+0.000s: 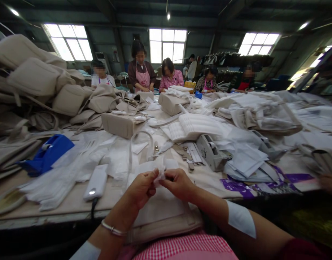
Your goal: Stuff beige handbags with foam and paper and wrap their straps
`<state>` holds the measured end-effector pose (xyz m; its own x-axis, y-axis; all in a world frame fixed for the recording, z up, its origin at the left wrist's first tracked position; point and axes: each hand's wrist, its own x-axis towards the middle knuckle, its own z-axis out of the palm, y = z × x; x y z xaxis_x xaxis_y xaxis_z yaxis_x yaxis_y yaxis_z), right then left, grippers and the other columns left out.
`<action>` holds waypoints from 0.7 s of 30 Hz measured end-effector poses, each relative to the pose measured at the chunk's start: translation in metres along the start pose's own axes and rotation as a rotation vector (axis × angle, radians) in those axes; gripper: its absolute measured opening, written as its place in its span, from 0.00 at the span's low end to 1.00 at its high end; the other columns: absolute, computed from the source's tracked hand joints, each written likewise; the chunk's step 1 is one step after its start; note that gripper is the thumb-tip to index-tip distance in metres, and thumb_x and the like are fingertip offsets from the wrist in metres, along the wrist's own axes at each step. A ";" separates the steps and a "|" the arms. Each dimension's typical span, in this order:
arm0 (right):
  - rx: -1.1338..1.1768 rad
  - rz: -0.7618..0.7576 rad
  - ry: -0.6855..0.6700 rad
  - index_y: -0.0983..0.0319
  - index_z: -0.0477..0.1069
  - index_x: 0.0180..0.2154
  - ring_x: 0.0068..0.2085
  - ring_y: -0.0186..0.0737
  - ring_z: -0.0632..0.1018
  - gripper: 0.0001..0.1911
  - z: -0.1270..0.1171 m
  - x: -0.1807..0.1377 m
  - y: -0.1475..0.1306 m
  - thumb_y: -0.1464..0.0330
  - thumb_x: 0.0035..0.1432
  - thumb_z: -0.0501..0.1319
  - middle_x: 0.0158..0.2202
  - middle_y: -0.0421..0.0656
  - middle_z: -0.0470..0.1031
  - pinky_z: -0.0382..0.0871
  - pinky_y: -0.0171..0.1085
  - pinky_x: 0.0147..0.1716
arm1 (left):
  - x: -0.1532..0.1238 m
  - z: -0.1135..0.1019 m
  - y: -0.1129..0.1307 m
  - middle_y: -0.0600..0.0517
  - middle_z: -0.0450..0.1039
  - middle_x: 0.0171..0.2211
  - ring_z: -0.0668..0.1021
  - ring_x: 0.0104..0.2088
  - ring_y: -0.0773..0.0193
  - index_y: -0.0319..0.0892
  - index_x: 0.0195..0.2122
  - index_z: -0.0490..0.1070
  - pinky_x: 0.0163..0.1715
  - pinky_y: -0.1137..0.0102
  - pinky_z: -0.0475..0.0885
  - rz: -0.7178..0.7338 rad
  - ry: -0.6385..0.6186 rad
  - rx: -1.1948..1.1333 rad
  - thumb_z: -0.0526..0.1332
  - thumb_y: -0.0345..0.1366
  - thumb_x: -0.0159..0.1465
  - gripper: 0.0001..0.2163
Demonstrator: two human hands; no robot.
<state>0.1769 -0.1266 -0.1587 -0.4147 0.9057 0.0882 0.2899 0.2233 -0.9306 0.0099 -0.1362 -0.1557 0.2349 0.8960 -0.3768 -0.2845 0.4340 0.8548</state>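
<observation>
Both hands meet over a beige handbag (166, 231) that lies at the table's front edge, against the checked apron. A white sheet (162, 211) covers much of the bag. My left hand (143, 186) pinches thin white wrapping (160, 176) between thumb and fingers. Close beside it, my right hand (179, 183) pinches the same wrapping from the right. What lies inside the wrapping is hidden. Beyond the hands a pale strap (141, 134) arches up from the bag, with a small metal clasp (156, 148) near it.
Left are a blue tape dispenser (51, 153), a white corded device (96, 183) and piled beige bags (33, 77). A grey tape dispenser (212, 153), paper sheets (245, 159) and purple-printed plastic (239, 187) lie right. Several people work across the table; another hand (330, 183) shows far right.
</observation>
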 end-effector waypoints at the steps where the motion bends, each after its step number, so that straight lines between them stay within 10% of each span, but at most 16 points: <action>1: -0.148 -0.087 0.031 0.63 0.64 0.20 0.25 0.31 0.60 0.12 -0.001 0.001 0.003 0.67 0.54 0.60 0.21 0.36 0.60 0.52 0.34 0.27 | 0.007 0.000 0.001 0.59 0.59 0.20 0.57 0.18 0.77 0.36 0.29 0.70 0.16 0.79 0.49 -0.007 0.028 -0.021 0.70 0.48 0.50 0.19; 5: -0.212 -0.120 -0.015 0.62 0.63 0.23 0.27 0.32 0.62 0.10 -0.013 0.009 0.014 0.67 0.52 0.61 0.22 0.37 0.62 0.52 0.34 0.27 | 0.024 0.004 0.002 0.59 0.61 0.20 0.57 0.17 0.76 0.37 0.29 0.70 0.16 0.78 0.48 0.061 0.086 0.058 0.70 0.44 0.49 0.16; 13: 0.744 0.631 -0.149 0.59 0.56 0.25 0.17 0.26 0.46 0.18 -0.031 0.046 0.017 0.57 0.50 0.63 0.15 0.28 0.50 0.36 0.31 0.17 | 0.023 0.010 -0.005 0.59 0.57 0.19 0.60 0.25 0.71 0.39 0.15 0.64 0.25 0.74 0.54 0.367 0.238 0.423 0.71 0.34 0.48 0.15; 16: 0.711 0.574 -0.108 0.60 0.60 0.25 0.16 0.25 0.48 0.16 -0.023 0.054 0.018 0.61 0.46 0.66 0.14 0.28 0.52 0.37 0.31 0.17 | 0.024 0.006 -0.004 0.59 0.57 0.19 0.60 0.24 0.71 0.39 0.16 0.65 0.25 0.75 0.54 0.361 0.234 0.483 0.71 0.35 0.49 0.14; 21: 0.327 0.123 -0.055 0.64 0.67 0.22 0.21 0.28 0.61 0.12 -0.014 0.054 0.029 0.65 0.49 0.65 0.18 0.34 0.61 0.52 0.31 0.23 | 0.033 -0.005 0.007 0.59 0.61 0.22 0.60 0.19 0.74 0.40 0.32 0.70 0.18 0.78 0.52 -0.104 0.077 0.116 0.68 0.49 0.53 0.17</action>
<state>0.1752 -0.0663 -0.1756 -0.4423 0.8959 -0.0423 0.0522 -0.0213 -0.9984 0.0111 -0.1028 -0.1639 0.1841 0.8532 -0.4881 -0.1525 0.5153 0.8433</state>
